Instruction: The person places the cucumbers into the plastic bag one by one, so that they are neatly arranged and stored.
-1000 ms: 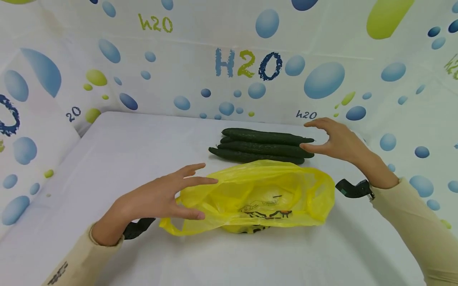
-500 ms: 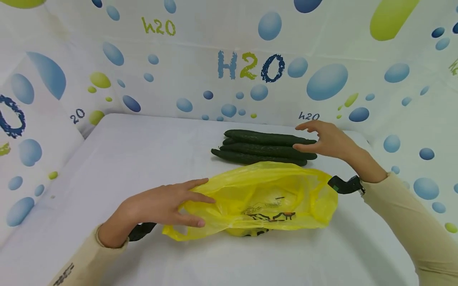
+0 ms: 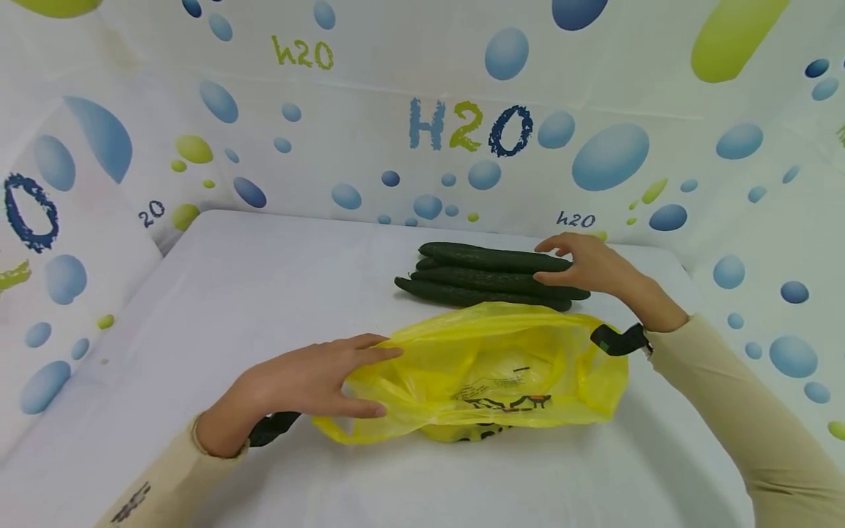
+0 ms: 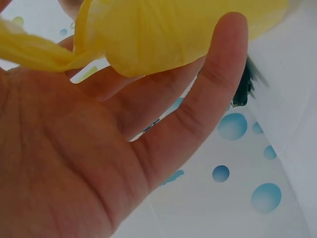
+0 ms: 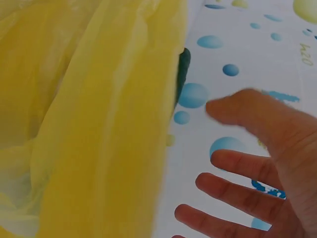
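A yellow plastic bag (image 3: 488,330) lies with its mouth spread wide, dark print showing on its inner side. Just behind it several long green cucumbers (image 3: 475,279) are stacked in a low pile. My left hand (image 3: 306,378) is at the bag's left end by the handle loop, fingers extended and thumb apart; the left wrist view shows the bag's film (image 4: 153,37) across its fingers. Over the right ends of the cucumbers hovers my right hand (image 3: 590,265), thumb and fingers spread apart with nothing between them. In the right wrist view, one dark cucumber tip (image 5: 183,69) shows past the bag.
A white cloth covers the table (image 3: 264,279). Behind and beside it hangs a white curtain (image 3: 363,95) with blue and green drops and H2O lettering. A dark wrist mount (image 3: 618,341) on the right arm overlaps the bag's right end.
My right hand has moved left, from beside the cucumbers to over their right ends. My left hand has shifted slightly right along with the bag as the head view drifted.
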`<state>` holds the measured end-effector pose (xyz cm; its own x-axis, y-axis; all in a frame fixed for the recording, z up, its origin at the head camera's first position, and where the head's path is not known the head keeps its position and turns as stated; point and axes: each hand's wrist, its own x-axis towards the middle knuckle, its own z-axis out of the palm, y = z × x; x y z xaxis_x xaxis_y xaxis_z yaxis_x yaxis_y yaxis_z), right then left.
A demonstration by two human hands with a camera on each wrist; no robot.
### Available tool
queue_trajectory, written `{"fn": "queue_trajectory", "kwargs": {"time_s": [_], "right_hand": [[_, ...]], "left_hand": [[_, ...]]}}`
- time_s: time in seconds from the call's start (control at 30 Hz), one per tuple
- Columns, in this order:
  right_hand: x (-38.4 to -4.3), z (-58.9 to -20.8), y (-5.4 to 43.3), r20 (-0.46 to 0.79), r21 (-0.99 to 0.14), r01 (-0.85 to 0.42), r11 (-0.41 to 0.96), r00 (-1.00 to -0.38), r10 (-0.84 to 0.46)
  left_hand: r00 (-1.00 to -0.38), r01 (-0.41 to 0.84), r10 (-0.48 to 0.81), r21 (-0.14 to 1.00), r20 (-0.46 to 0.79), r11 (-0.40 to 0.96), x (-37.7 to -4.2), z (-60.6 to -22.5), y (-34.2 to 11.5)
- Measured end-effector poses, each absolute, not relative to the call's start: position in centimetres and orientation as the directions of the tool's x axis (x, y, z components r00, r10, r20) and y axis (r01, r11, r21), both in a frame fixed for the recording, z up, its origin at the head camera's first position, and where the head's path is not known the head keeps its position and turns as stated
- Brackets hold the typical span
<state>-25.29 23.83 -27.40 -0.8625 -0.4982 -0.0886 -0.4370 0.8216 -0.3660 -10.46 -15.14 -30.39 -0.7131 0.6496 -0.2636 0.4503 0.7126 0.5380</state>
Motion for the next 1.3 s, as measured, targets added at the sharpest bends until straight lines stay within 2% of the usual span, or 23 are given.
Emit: {"fn": "queue_trajectory", "kwargs": {"time_s": [0.5, 0.8, 1.07, 1.3], "right_hand": [[-26.8, -30.1, 23.6, -0.122, -0.406, -0.469, 0.785, -0.823, -0.555], [-27.4, -32.1, 23.6, -0.145, -0.37, -0.503, 0.781, -0.799, -0.583], [-27.3, -32.7, 23.2, -0.125, -0.303, -0.513, 0.803, -0.814, -0.567], [-27.4, -32.9, 23.0, -0.109, -0.305, -0.51, 0.804, -0.82, -0.561]], "left_hand": [[-0.718, 0.439, 0.637, 0.528, -0.28, 0.727, -10.7, -30.6, -15.0], [-0.703, 0.474, 0.662, 0.524, -0.259, 0.708, -10.7, -30.7, -15.0], [-0.691, 0.502, 0.681, 0.516, -0.242, 0.694, -11.0, -31.1, -15.1], [-0.692, 0.519, 0.688, 0.511, -0.219, 0.685, -11.0, -31.3, -15.1]]}}
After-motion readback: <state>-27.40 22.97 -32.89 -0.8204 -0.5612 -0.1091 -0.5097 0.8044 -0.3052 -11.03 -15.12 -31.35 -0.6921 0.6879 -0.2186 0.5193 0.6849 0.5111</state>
